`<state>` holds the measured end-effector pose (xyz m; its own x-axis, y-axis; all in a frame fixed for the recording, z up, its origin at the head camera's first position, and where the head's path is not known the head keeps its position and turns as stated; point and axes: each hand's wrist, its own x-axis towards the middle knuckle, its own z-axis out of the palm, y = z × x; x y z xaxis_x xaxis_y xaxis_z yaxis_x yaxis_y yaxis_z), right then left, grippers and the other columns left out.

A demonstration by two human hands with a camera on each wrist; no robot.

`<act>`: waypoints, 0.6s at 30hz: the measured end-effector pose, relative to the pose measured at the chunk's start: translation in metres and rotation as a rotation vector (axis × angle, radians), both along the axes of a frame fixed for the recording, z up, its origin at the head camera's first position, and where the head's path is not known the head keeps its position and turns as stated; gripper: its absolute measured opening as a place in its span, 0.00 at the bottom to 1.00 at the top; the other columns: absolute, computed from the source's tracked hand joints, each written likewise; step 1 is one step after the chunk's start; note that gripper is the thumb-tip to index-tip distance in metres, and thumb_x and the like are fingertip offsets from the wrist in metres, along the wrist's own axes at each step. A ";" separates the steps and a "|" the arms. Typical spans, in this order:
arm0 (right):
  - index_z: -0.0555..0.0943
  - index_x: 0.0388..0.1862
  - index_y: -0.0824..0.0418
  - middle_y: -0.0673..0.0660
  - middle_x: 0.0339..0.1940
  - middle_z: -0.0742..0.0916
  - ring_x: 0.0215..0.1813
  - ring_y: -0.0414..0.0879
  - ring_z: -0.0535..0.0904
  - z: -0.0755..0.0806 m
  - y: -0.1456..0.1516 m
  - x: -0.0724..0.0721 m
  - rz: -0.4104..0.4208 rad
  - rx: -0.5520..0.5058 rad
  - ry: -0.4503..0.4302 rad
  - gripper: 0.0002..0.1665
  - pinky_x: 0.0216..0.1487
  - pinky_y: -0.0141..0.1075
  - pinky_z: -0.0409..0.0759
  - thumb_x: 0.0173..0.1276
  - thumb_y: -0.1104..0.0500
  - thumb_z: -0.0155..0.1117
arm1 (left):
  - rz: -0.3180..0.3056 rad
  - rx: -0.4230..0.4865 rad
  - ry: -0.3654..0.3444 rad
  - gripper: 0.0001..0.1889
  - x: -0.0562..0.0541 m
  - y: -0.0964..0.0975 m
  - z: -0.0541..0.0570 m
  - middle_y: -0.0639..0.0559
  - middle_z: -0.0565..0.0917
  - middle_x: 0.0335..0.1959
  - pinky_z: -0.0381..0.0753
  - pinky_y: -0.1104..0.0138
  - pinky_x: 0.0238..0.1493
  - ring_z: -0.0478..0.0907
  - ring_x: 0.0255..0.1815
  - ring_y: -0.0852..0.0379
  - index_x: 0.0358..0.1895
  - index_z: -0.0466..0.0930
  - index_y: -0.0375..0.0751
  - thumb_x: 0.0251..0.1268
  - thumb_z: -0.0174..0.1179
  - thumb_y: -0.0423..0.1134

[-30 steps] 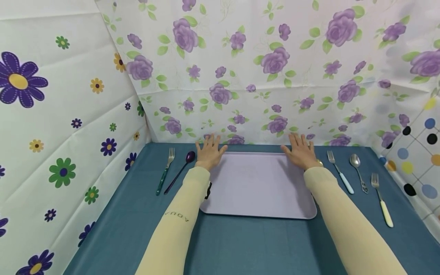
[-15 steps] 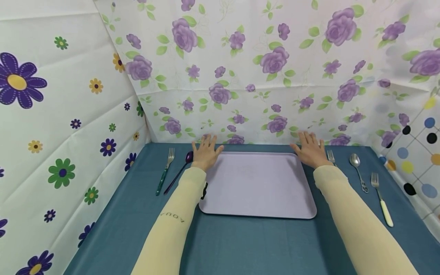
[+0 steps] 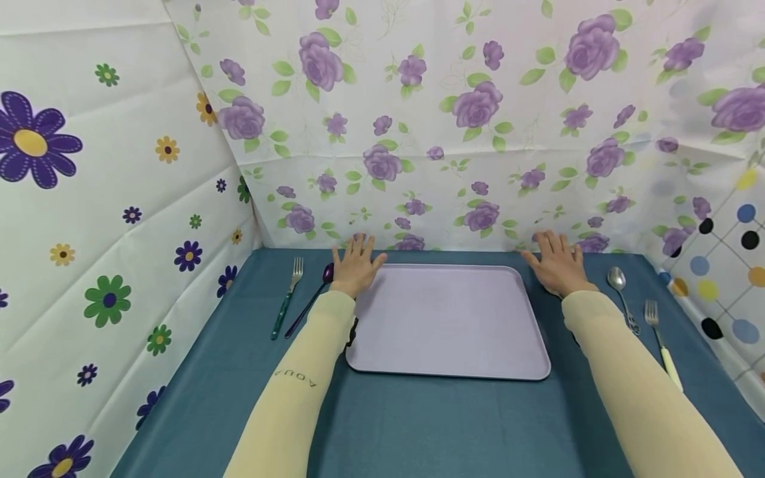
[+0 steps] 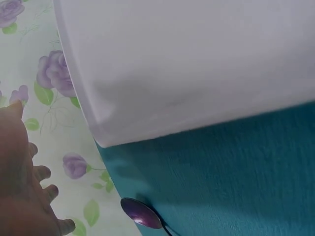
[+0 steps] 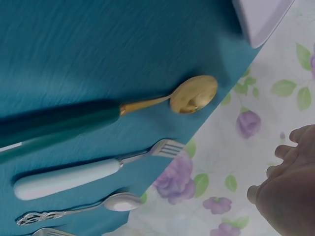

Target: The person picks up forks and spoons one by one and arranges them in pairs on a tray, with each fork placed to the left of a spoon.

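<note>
My left hand (image 3: 356, 265), fingers spread, is over the back left corner of the pale lilac tray (image 3: 448, 325) and holds nothing. Just left of it lies a purple spoon (image 4: 141, 213), its bowl partly covered in the head view. My right hand (image 3: 558, 263) is right of the tray with fingers spread, also holding nothing. Beneath that hand and forearm lie a gold spoon with a green handle (image 5: 194, 94) and a fork with a pale handle (image 5: 69, 178). The right wrist view shows both; the head view mostly hides them.
A fork with a dark green handle (image 3: 288, 299) lies at the far left. On the right are a silver spoon (image 3: 618, 281) and a fork with a cream handle (image 3: 663, 345). A blue-green cloth (image 3: 454, 425) covers the table; flowered sheets (image 3: 442, 99) stand behind and beside it.
My right hand has moved right, from the tray's back right corner to over the cutlery beside it. My left hand has shifted slightly left. Tray and cutlery have stayed put.
</note>
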<state>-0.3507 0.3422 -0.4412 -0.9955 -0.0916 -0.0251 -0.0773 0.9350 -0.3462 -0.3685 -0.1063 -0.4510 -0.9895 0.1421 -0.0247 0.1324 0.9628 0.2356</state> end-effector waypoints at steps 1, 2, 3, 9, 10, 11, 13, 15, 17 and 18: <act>0.37 0.87 0.64 0.71 0.85 0.41 0.82 0.71 0.26 0.000 0.002 0.000 -0.005 0.001 -0.004 0.54 0.74 0.69 0.20 0.82 0.28 0.31 | 0.000 0.002 -0.003 0.39 -0.001 -0.001 0.000 0.45 0.40 0.87 0.31 0.36 0.79 0.37 0.86 0.42 0.87 0.41 0.53 0.82 0.30 0.67; 0.37 0.87 0.64 0.71 0.85 0.41 0.82 0.71 0.26 -0.001 0.004 0.001 -0.010 -0.001 -0.006 0.54 0.74 0.69 0.20 0.82 0.28 0.31 | -0.002 0.001 -0.005 0.39 -0.001 -0.002 -0.001 0.45 0.41 0.87 0.32 0.36 0.79 0.37 0.86 0.42 0.87 0.41 0.53 0.82 0.30 0.67; 0.36 0.87 0.64 0.71 0.85 0.40 0.82 0.71 0.25 -0.001 0.006 0.001 -0.012 -0.001 -0.010 0.55 0.74 0.69 0.19 0.81 0.27 0.31 | -0.004 -0.005 -0.005 0.39 -0.002 -0.004 -0.002 0.45 0.41 0.87 0.33 0.36 0.79 0.37 0.86 0.42 0.87 0.42 0.53 0.82 0.30 0.67; 0.35 0.86 0.65 0.73 0.84 0.39 0.81 0.72 0.24 -0.001 0.019 0.005 -0.018 -0.003 -0.018 0.55 0.74 0.70 0.20 0.82 0.28 0.32 | -0.015 -0.021 0.001 0.38 -0.002 -0.011 -0.005 0.44 0.42 0.87 0.35 0.35 0.79 0.39 0.86 0.40 0.87 0.43 0.52 0.83 0.32 0.66; 0.35 0.86 0.66 0.73 0.84 0.40 0.81 0.73 0.25 0.000 0.021 0.007 -0.019 -0.002 -0.019 0.54 0.74 0.70 0.21 0.82 0.29 0.32 | -0.015 -0.013 -0.001 0.38 -0.001 -0.012 -0.004 0.44 0.42 0.87 0.34 0.35 0.79 0.39 0.86 0.40 0.87 0.43 0.52 0.83 0.33 0.66; 0.35 0.86 0.66 0.74 0.84 0.40 0.81 0.73 0.25 0.001 0.022 0.008 -0.021 0.000 -0.020 0.54 0.74 0.71 0.22 0.82 0.29 0.32 | -0.014 -0.009 -0.002 0.38 -0.001 -0.013 -0.004 0.44 0.42 0.87 0.34 0.35 0.79 0.39 0.86 0.40 0.87 0.43 0.52 0.83 0.32 0.66; 0.34 0.86 0.66 0.74 0.83 0.40 0.81 0.74 0.25 0.002 0.025 0.010 -0.026 0.005 -0.027 0.54 0.74 0.71 0.22 0.83 0.30 0.31 | -0.014 -0.002 -0.007 0.38 -0.001 -0.014 -0.005 0.44 0.42 0.87 0.34 0.35 0.79 0.39 0.86 0.40 0.87 0.42 0.52 0.83 0.32 0.66; 0.33 0.86 0.67 0.75 0.83 0.39 0.81 0.74 0.24 0.001 0.029 0.011 -0.028 0.009 -0.033 0.54 0.74 0.71 0.23 0.83 0.30 0.30 | -0.011 0.008 -0.017 0.39 0.000 -0.015 -0.004 0.44 0.42 0.87 0.34 0.35 0.79 0.38 0.86 0.41 0.87 0.42 0.53 0.83 0.32 0.66; 0.33 0.85 0.67 0.75 0.83 0.40 0.81 0.74 0.24 0.000 0.033 0.010 -0.032 0.013 -0.035 0.54 0.74 0.72 0.23 0.82 0.29 0.30 | -0.010 0.015 -0.022 0.39 0.000 -0.015 -0.004 0.44 0.42 0.87 0.34 0.35 0.79 0.38 0.86 0.41 0.87 0.42 0.53 0.83 0.32 0.66; 0.33 0.85 0.67 0.76 0.83 0.40 0.81 0.74 0.24 -0.001 0.035 0.010 -0.032 0.010 -0.035 0.55 0.73 0.72 0.23 0.82 0.29 0.29 | -0.010 0.019 -0.021 0.39 0.001 -0.016 -0.004 0.43 0.42 0.87 0.35 0.35 0.79 0.38 0.86 0.41 0.87 0.42 0.53 0.83 0.33 0.66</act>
